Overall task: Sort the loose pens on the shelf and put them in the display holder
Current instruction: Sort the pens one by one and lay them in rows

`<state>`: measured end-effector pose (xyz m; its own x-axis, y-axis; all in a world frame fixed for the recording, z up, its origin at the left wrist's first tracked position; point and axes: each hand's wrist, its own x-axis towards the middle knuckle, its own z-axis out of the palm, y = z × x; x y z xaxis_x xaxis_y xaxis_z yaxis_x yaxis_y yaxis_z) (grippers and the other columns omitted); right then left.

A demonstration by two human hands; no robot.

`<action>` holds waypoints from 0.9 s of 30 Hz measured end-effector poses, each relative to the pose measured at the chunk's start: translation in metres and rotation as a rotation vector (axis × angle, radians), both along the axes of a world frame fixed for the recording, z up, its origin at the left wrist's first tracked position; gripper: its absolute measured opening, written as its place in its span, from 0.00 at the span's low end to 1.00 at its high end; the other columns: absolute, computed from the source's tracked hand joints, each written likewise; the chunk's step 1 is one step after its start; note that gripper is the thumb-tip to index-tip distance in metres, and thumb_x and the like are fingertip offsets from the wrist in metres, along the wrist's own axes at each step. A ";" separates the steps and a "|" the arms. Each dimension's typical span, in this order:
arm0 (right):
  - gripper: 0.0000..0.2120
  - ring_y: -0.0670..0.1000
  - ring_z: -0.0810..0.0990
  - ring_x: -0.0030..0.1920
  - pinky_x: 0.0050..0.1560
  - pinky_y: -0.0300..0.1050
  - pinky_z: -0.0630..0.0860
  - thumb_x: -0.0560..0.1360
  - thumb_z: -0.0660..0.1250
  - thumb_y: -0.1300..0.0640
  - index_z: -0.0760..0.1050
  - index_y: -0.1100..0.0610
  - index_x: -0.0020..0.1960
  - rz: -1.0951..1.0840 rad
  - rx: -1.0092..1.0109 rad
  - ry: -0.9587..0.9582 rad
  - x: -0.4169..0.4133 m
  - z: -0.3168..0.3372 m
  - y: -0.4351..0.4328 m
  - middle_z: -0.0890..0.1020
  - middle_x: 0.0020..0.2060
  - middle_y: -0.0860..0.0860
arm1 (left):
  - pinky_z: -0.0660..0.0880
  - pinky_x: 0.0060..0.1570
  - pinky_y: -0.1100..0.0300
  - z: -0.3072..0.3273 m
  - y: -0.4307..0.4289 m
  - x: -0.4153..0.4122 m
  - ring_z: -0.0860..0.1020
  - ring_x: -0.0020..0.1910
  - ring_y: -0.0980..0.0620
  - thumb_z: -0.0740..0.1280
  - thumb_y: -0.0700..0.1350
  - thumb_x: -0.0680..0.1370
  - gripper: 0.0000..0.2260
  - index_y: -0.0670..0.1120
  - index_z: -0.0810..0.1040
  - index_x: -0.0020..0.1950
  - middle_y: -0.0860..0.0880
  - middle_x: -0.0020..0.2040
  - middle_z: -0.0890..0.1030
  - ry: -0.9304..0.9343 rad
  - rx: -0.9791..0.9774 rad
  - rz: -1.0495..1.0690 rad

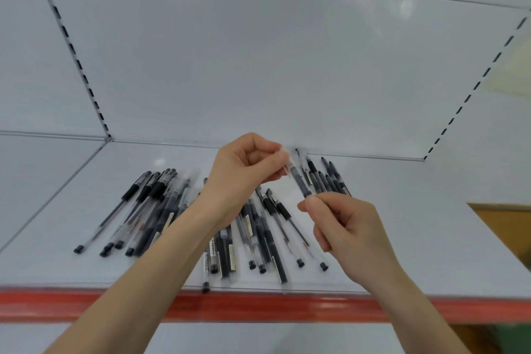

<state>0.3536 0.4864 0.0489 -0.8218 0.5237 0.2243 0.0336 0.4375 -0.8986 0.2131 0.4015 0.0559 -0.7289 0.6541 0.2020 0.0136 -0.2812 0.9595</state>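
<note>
Both hands hold one black pen with a clear cap (pixel 298 182) above the white shelf (pixel 402 238). My left hand (pixel 244 172) pinches its clear cap end, and my right hand (pixel 344 227) pinches its lower end. Several loose black pens lie fanned out on the shelf: one group at the left (pixel 143 210), one in the middle under my hands (pixel 258 238), and a smaller row at the back right (pixel 330 178). No display holder is in view.
A red price strip (pixel 258 306) runs along the shelf's front edge. The white back panel (pixel 258 66) rises behind, with slotted uprights at left (pixel 71 52) and right (pixel 474 89). A brown surface (pixel 505 227) shows beyond the shelf's right end.
</note>
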 end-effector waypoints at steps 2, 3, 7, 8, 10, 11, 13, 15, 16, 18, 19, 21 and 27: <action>0.15 0.43 0.65 0.21 0.26 0.31 0.65 0.75 0.62 0.56 0.76 0.67 0.38 -0.019 0.004 -0.035 -0.002 -0.002 0.008 0.69 0.19 0.48 | 0.79 0.41 0.62 -0.003 0.004 -0.004 0.80 0.32 0.56 0.69 0.36 0.73 0.03 0.43 0.77 0.41 0.48 0.33 0.82 0.069 -0.072 0.005; 0.15 0.43 0.66 0.22 0.27 0.31 0.65 0.75 0.63 0.55 0.75 0.66 0.37 -0.030 0.037 -0.071 -0.003 -0.005 0.013 0.70 0.20 0.50 | 0.78 0.42 0.62 -0.007 0.007 -0.008 0.80 0.33 0.56 0.69 0.38 0.73 0.02 0.44 0.78 0.42 0.48 0.34 0.82 0.130 -0.139 0.017; 0.16 0.47 0.70 0.29 0.35 0.41 0.70 0.75 0.61 0.51 0.74 0.62 0.36 -0.096 0.362 -0.326 -0.008 -0.024 0.036 0.77 0.31 0.57 | 0.71 0.49 0.65 -0.025 0.017 -0.026 0.79 0.46 0.56 0.67 0.44 0.75 0.06 0.45 0.81 0.50 0.51 0.45 0.82 0.480 -0.527 0.130; 0.15 0.49 0.73 0.32 0.37 0.44 0.72 0.75 0.61 0.50 0.75 0.60 0.37 -0.108 0.444 -0.388 -0.009 -0.029 0.037 0.78 0.32 0.55 | 0.69 0.50 0.66 -0.028 0.018 -0.031 0.78 0.48 0.56 0.66 0.44 0.76 0.07 0.45 0.81 0.52 0.51 0.48 0.82 0.528 -0.588 0.156; 0.14 0.49 0.76 0.37 0.38 0.42 0.72 0.76 0.60 0.49 0.77 0.57 0.41 -0.096 0.554 -0.474 -0.009 -0.035 0.036 0.79 0.34 0.49 | 0.67 0.49 0.67 -0.032 0.018 -0.039 0.77 0.49 0.54 0.64 0.43 0.77 0.08 0.43 0.80 0.52 0.49 0.50 0.82 0.586 -0.665 0.179; 0.14 0.48 0.76 0.37 0.36 0.40 0.71 0.76 0.59 0.47 0.77 0.55 0.42 -0.078 0.574 -0.501 -0.010 -0.035 0.036 0.78 0.34 0.46 | 0.67 0.48 0.68 -0.033 0.017 -0.042 0.76 0.48 0.54 0.64 0.42 0.77 0.08 0.43 0.81 0.51 0.48 0.50 0.82 0.602 -0.685 0.183; 0.13 0.44 0.73 0.37 0.34 0.35 0.67 0.76 0.60 0.44 0.76 0.52 0.45 -0.049 0.557 -0.526 -0.012 -0.033 0.036 0.74 0.34 0.42 | 0.66 0.45 0.68 -0.035 0.017 -0.048 0.76 0.46 0.54 0.64 0.41 0.76 0.07 0.42 0.81 0.49 0.48 0.48 0.82 0.627 -0.704 0.195; 0.12 0.45 0.74 0.39 0.38 0.38 0.69 0.76 0.60 0.45 0.76 0.53 0.46 -0.077 0.538 -0.493 -0.019 -0.028 0.041 0.75 0.36 0.43 | 0.67 0.40 0.70 -0.036 0.016 -0.052 0.76 0.45 0.55 0.64 0.41 0.76 0.07 0.42 0.81 0.48 0.48 0.47 0.82 0.639 -0.707 0.203; 0.12 0.47 0.76 0.40 0.40 0.41 0.70 0.76 0.60 0.47 0.76 0.54 0.47 -0.114 0.547 -0.472 -0.025 -0.026 0.046 0.77 0.38 0.45 | 0.67 0.39 0.70 -0.036 0.017 -0.054 0.76 0.45 0.55 0.63 0.41 0.76 0.07 0.43 0.81 0.48 0.49 0.46 0.82 0.642 -0.707 0.206; 0.11 0.52 0.77 0.43 0.42 0.44 0.71 0.76 0.60 0.50 0.76 0.56 0.46 -0.183 0.579 -0.488 -0.041 -0.022 0.058 0.78 0.40 0.49 | 0.67 0.40 0.68 -0.036 0.018 -0.056 0.76 0.45 0.55 0.63 0.41 0.76 0.07 0.43 0.81 0.48 0.50 0.45 0.81 0.649 -0.716 0.202; 0.11 0.53 0.77 0.43 0.41 0.44 0.71 0.76 0.60 0.50 0.75 0.57 0.44 -0.197 0.592 -0.534 -0.049 -0.021 0.063 0.78 0.39 0.50 | 0.67 0.43 0.68 -0.036 0.019 -0.057 0.76 0.45 0.55 0.63 0.41 0.76 0.08 0.42 0.81 0.48 0.50 0.44 0.80 0.649 -0.721 0.198; 0.11 0.56 0.75 0.40 0.34 0.43 0.67 0.75 0.62 0.53 0.69 0.58 0.37 -0.192 0.618 -0.649 -0.061 -0.021 0.069 0.73 0.32 0.51 | 0.67 0.45 0.67 -0.036 0.021 -0.058 0.76 0.45 0.54 0.63 0.41 0.76 0.07 0.42 0.81 0.48 0.50 0.44 0.80 0.651 -0.730 0.189; 0.18 0.54 0.70 0.35 0.27 0.41 0.59 0.74 0.64 0.58 0.60 0.56 0.30 -0.161 0.575 -0.761 -0.067 -0.021 0.075 0.67 0.28 0.50 | 0.68 0.46 0.65 -0.035 0.031 -0.065 0.76 0.46 0.53 0.63 0.40 0.76 0.08 0.41 0.81 0.48 0.47 0.48 0.82 0.671 -0.748 0.154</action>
<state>0.2862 0.5618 0.0282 -0.7810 0.6192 -0.0813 0.6162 0.7428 -0.2619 0.1483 0.4327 0.0206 -0.7022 0.6894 0.1779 0.5998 0.4382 0.6695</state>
